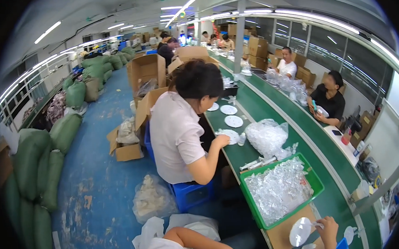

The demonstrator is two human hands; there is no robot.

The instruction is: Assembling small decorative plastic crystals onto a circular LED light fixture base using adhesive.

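Observation:
At the lower right edge, my right hand (329,231) is closed, its fingers pinching a small clear plastic piece (316,224). The piece meets a round white disc (300,232) above a sheet of brown cardboard (281,234); whether the two are joined I cannot tell. A smaller pale round part (309,247) lies just below the disc. To the hand's right are another pale disc (349,235) with a clear stem and the rim of a blue container (342,245). My left forearm (201,244) enters low in the picture; the left hand is out of frame.
A green crate (318,185) of clear plastic parts stands on the green bench (308,142), near a bag of clear parts (267,136). A co-worker (177,130) sits ahead on a blue stool (193,197), handling white discs. Plastic bags (154,199) and green sacks (37,162) lie on the floor.

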